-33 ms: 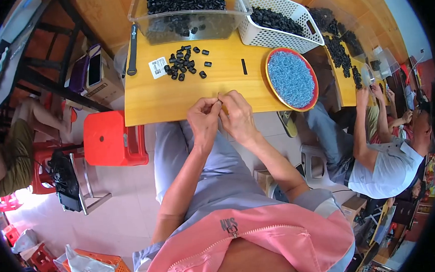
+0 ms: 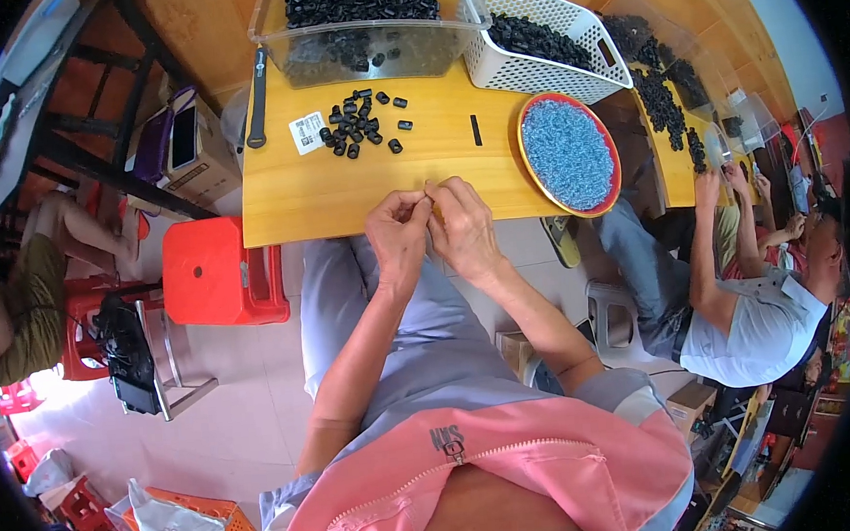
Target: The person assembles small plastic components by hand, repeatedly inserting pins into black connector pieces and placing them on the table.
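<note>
Over the table's near edge, my left hand (image 2: 399, 233) and my right hand (image 2: 464, 229) meet with fingertips pinched together. Whatever they hold is tiny and mostly covered by the fingers, so I cannot make it out. Beyond them on the yellow wooden table (image 2: 343, 193) lies a loose cluster of short black plastic cylinders (image 2: 355, 124). A thin black strip (image 2: 476, 130) rests to the right of the cluster. Further right sits a round red-and-yellow tray (image 2: 617, 171), filled with small clear bluish pieces (image 2: 569, 154).
At the back stand a clear bin (image 2: 364, 60) and a white perforated basket (image 2: 540, 81), both holding black parts. A white label (image 2: 308, 133) and a black strap-like tool (image 2: 257, 100) lie left. A red stool (image 2: 213, 269) is beside me; a co-worker (image 2: 740, 329) sits right.
</note>
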### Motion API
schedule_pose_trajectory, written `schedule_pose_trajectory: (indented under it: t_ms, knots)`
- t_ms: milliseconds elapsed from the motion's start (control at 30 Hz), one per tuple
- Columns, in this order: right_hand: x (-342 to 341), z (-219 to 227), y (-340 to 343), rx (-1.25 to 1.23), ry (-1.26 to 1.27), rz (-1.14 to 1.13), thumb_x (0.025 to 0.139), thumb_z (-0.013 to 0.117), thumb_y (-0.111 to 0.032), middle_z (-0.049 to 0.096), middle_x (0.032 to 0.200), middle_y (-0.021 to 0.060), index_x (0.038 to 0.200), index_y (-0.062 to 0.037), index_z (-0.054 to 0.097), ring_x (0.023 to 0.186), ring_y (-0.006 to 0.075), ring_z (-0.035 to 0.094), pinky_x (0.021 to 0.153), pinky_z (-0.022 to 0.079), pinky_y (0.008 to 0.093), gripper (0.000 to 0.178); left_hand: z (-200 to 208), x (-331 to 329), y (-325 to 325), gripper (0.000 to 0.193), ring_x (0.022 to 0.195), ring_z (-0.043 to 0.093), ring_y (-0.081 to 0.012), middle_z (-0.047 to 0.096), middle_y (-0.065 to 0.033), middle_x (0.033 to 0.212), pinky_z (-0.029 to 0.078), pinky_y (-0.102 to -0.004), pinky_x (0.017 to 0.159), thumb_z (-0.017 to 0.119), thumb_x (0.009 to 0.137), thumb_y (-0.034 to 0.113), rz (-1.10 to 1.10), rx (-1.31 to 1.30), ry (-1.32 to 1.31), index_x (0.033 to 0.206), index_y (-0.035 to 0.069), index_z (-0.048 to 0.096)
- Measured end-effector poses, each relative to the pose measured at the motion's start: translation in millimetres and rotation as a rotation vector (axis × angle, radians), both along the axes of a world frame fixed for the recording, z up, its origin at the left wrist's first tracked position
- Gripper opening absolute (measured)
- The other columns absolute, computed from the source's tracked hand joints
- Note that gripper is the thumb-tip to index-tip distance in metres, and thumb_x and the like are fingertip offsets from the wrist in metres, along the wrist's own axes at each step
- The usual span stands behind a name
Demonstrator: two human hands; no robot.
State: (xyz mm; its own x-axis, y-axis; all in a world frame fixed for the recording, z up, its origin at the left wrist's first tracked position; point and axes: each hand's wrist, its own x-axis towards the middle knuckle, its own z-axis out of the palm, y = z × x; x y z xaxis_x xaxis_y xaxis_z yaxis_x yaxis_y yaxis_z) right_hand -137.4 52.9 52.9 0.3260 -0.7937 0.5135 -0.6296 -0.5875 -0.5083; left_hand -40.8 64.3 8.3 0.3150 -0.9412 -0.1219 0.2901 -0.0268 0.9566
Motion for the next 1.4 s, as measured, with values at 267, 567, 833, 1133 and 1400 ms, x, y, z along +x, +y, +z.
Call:
schedule_pose_trajectory:
  t_ms: [267, 567, 833, 1133, 1400]
  knots:
    - [-0.6, -3.5, 0.1, -0.012, 0.010, 0.025, 0.063, 0.060, 0.007, 0.052, 0.079, 0.0159, 0.091, 0.0043, 0.057, 0.074, 0.0341, 0.054, 0.063, 0.045, 0.0400, 0.029, 0.5, 4.1, 3.1, 0.007, 0.067, 0.055, -0.0069, 0.061, -0.0019, 0.076, 0.045, -0.0200, 0.061, 0.059, 0.080, 0.002, -0.044, -0.013, 0.092, 0.086, -0.001, 0.062]
    - [-83.3, 82.7, -128.1, -0.452, 0.073, -0.301, 0.071, 0.060, 0.003, 0.057, 0.097, 0.0176, 0.103, -0.0008, 0.055, 0.089, 0.0348, 0.056, 0.079, 0.045, 0.0388, 0.034, 2.6, 8.9, 5.5, 0.021, 0.078, 0.058, -0.0094, 0.061, -0.0030, 0.089, 0.047, -0.0212, 0.065, 0.062, 0.080, 0.010, -0.101, 0.070, 0.093, 0.098, 0.001, 0.060]
    - [-61.0, 25.8, -91.5, -0.202, 0.092, -0.192, 0.071, 0.059, 0.003, 0.059, 0.088, 0.0163, 0.089, -0.0001, 0.061, 0.086, 0.0335, 0.056, 0.075, 0.045, 0.0392, 0.018, -1.0, 11.7, 3.1, 0.018, 0.070, 0.056, -0.0083, 0.060, -0.0042, 0.083, 0.047, -0.0224, 0.064, 0.059, 0.079, 0.004, -0.101, 0.025, 0.094, 0.096, -0.003, 0.059]
    - [-52.0, -23.6, -23.7, 0.107, -0.097, -0.220, 0.072, 0.057, 0.001, 0.058, 0.076, 0.0155, 0.078, 0.0009, 0.061, 0.073, 0.0329, 0.056, 0.066, 0.044, 0.0394, 0.007, 11.7, 47.2, -58.4, 0.023, 0.083, 0.057, -0.0278, 0.057, -0.0136, 0.092, 0.047, -0.0338, 0.071, 0.055, 0.071, -0.002, -0.031, -0.440, -1.023, 0.093, 0.001, 0.062]
    - [-119.5, 4.7, -41.2, -0.030, -0.073, -0.405, 0.073, 0.059, 0.001, 0.060, 0.075, 0.0145, 0.082, -0.0005, 0.063, 0.067, 0.0288, 0.059, 0.061, 0.046, 0.0377, 0.010, 0.1, 33.8, -72.9, 0.015, 0.085, 0.051, -0.0291, 0.052, -0.0122, 0.085, 0.044, -0.0379, 0.073, 0.058, 0.070, 0.002, -0.152, -0.286, -1.258, 0.085, 0.001, 0.061]
